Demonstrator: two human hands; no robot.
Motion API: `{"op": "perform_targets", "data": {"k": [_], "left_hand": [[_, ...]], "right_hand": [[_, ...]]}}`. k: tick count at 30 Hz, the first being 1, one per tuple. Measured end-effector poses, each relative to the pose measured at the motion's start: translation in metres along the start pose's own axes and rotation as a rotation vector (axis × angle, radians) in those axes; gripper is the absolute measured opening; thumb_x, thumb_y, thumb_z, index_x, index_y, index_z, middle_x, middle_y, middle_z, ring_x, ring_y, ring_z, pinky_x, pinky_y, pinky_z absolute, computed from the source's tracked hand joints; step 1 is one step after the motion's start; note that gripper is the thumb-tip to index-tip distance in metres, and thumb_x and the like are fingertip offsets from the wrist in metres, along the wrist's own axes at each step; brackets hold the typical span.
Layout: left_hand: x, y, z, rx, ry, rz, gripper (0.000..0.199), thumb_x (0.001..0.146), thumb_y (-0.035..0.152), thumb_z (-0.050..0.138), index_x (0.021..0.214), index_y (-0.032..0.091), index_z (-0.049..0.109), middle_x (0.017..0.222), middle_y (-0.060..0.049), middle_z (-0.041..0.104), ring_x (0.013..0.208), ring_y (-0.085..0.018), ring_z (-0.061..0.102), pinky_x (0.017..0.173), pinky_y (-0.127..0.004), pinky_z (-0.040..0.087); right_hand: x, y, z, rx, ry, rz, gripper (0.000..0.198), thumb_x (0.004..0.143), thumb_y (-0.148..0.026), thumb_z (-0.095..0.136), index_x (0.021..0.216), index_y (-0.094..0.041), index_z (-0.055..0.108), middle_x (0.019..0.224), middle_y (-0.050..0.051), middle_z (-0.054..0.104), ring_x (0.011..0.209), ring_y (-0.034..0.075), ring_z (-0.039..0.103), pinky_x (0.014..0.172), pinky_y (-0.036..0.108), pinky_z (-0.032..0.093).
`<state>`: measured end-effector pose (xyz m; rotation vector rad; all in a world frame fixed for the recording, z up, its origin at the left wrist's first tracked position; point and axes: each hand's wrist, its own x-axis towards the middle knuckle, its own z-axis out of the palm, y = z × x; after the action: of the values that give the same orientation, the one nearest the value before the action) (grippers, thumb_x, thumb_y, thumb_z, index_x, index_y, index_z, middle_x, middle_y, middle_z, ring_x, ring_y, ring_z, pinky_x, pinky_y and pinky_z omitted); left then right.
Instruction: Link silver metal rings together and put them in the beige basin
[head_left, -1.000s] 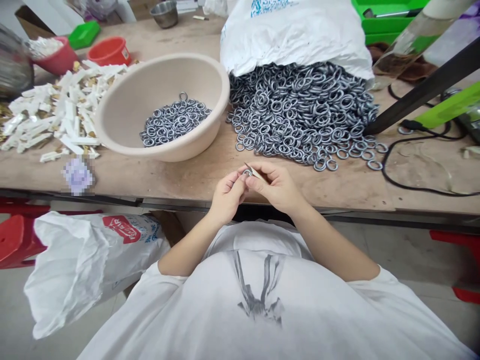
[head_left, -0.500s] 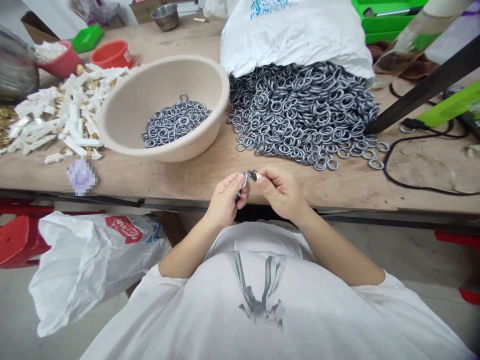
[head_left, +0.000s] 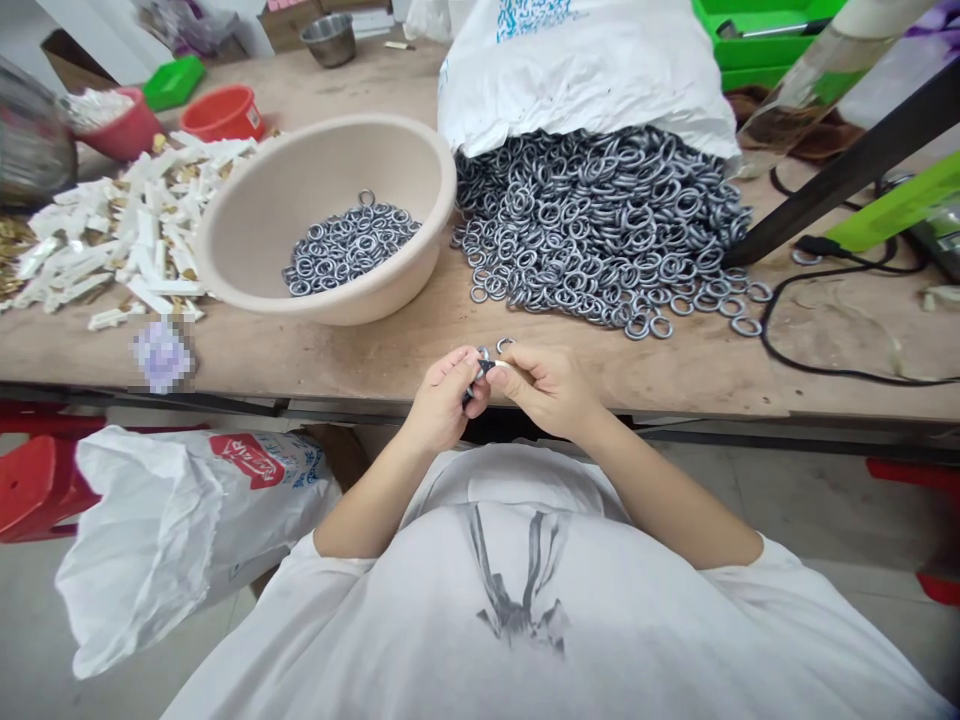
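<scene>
Near the front edge of the tabletop, the left hand has its fingers clamped on a grey ring, the right hand pinches a small dark-and-white piece just beside it, and a loose ring shows beyond, before the beige bowl and ring heap.

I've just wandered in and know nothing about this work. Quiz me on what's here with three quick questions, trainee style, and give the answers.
1. Which fill the bottom of the beige basin?
A) White sticks
B) Gray rings
C) Green lids

2. True or false: the big ring pile lies at the mouth of a white bag.

3. Which of the worker's hands is nearer the basin?

Key: 1. B. 2. True. 3. The left hand.
</scene>
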<state>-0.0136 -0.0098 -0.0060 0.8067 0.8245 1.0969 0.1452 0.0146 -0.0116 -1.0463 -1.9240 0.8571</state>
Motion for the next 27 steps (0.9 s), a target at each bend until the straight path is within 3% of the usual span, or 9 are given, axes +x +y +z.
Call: {"op": "perform_targets", "data": {"k": [4, 7, 9, 12, 15, 19, 23, 27], "left_hand": [[-0.005, 0.001, -0.002, 0.063, -0.149, -0.048, 0.049, 0.077, 0.053, 0.077, 0.061, 0.015, 0.050, 0.054, 0.004, 0.043, 0.042, -0.003, 0.035, 0.041, -0.018, 0.024], [-0.003, 0.004, -0.006, 0.003, -0.021, -0.052, 0.044, 0.075, 0.047, 0.080, 0.063, 0.015, 0.053, 0.055, 0.004, 0.045, 0.041, -0.003, 0.037, 0.040, -0.018, 0.025], [0.001, 0.006, -0.010, -0.029, 0.063, -0.057, 0.035, 0.074, 0.042, 0.079, 0.071, 0.013, 0.060, 0.058, 0.004, 0.049, 0.041, -0.003, 0.040, 0.040, -0.018, 0.027], [0.005, 0.008, -0.016, -0.066, 0.104, -0.081, 0.027, 0.074, 0.032, 0.076, 0.090, 0.013, 0.068, 0.061, 0.003, 0.054, 0.041, -0.004, 0.042, 0.040, -0.017, 0.029], [0.007, 0.008, -0.019, -0.120, 0.149, -0.107, 0.021, 0.072, 0.024, 0.071, 0.091, 0.015, 0.067, 0.062, 0.003, 0.057, 0.041, -0.005, 0.044, 0.038, -0.016, 0.030], [0.009, 0.010, -0.022, -0.234, 0.209, -0.178, 0.012, 0.076, 0.026, 0.065, 0.080, 0.016, 0.061, 0.064, 0.003, 0.057, 0.042, -0.005, 0.045, 0.036, -0.016, 0.030], [0.011, 0.012, -0.024, -0.315, 0.220, -0.244, 0.016, 0.077, 0.026, 0.068, 0.083, 0.015, 0.058, 0.066, 0.004, 0.058, 0.043, -0.004, 0.046, 0.035, -0.014, 0.028], [0.012, 0.012, -0.021, -0.280, 0.226, -0.202, 0.029, 0.070, 0.026, 0.078, 0.082, 0.017, 0.053, 0.068, 0.006, 0.059, 0.043, -0.003, 0.046, 0.035, -0.013, 0.027]], "right_hand": [[0.015, 0.024, -0.005, -0.149, 0.111, 0.226, 0.052, 0.099, -0.058, 0.044, 0.071, -0.018, 0.061, 0.059, -0.001, 0.053, 0.058, 0.014, 0.048, 0.059, 0.028, 0.031], [0.020, 0.026, -0.008, -0.475, 0.036, 0.274, 0.035, 0.096, -0.049, 0.056, 0.096, -0.018, 0.072, 0.084, 0.006, 0.068, 0.075, 0.021, 0.060, 0.065, 0.030, 0.034], [0.021, 0.021, -0.005, -0.645, -0.036, 0.271, 0.032, 0.092, -0.044, 0.063, 0.110, -0.019, 0.072, 0.104, 0.011, 0.070, 0.088, 0.025, 0.063, 0.068, 0.032, 0.036], [0.024, 0.016, 0.003, -0.767, -0.107, 0.299, 0.032, 0.095, -0.041, 0.059, 0.113, -0.017, 0.071, 0.114, 0.014, 0.068, 0.094, 0.028, 0.065, 0.068, 0.034, 0.037], [0.030, 0.017, 0.008, -0.829, -0.122, 0.309, 0.031, 0.098, -0.035, 0.052, 0.115, -0.016, 0.070, 0.115, 0.014, 0.068, 0.092, 0.028, 0.067, 0.066, 0.035, 0.036], [0.034, 0.017, 0.005, -0.858, -0.147, 0.304, 0.033, 0.100, -0.035, 0.049, 0.120, -0.016, 0.068, 0.117, 0.014, 0.068, 0.090, 0.028, 0.068, 0.065, 0.035, 0.036], [0.030, 0.010, -0.001, -0.827, -0.162, 0.294, 0.036, 0.097, -0.044, 0.056, 0.116, -0.017, 0.071, 0.117, 0.014, 0.068, 0.094, 0.029, 0.067, 0.070, 0.035, 0.040], [0.027, 0.009, 0.000, -0.753, -0.185, 0.277, 0.030, 0.092, -0.036, 0.067, 0.111, -0.014, 0.072, 0.114, 0.014, 0.070, 0.102, 0.030, 0.066, 0.077, 0.036, 0.042]]}}
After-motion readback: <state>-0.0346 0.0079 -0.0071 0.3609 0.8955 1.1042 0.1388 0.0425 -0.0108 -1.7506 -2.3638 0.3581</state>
